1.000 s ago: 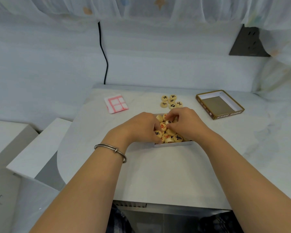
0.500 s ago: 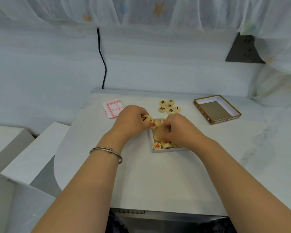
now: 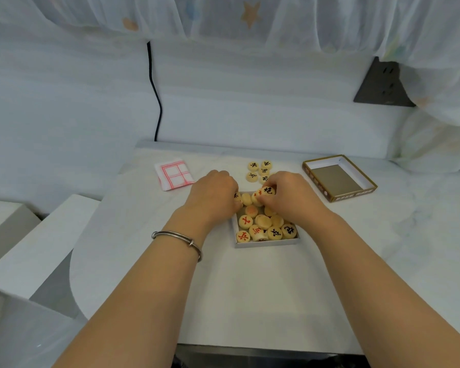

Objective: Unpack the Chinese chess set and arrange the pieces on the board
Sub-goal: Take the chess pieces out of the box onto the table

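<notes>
A shallow white box [image 3: 266, 245] in the middle of the table holds several round wooden chess pieces [image 3: 263, 223] marked in red or black. My right hand [image 3: 290, 197] pinches a black-marked piece [image 3: 268, 191] over the box's far end. At the box's far left corner my left hand [image 3: 213, 193] has its fingers curled down among the pieces; whether it holds one is hidden. A small group of black-marked pieces [image 3: 259, 170] lies on the table just beyond the box. The folded paper board [image 3: 174, 175], white with red lines, lies at the far left.
The box lid [image 3: 339, 177], brown-edged and upturned, sits at the far right of the white marble table [image 3: 250, 288]. A black cable [image 3: 156, 88] hangs down the wall behind. White ledges stand to the left, below the table.
My right hand has lifted a black-marked piece out of the box, uncovering the pieces near the front. My left hand stays at the box's far left corner.
</notes>
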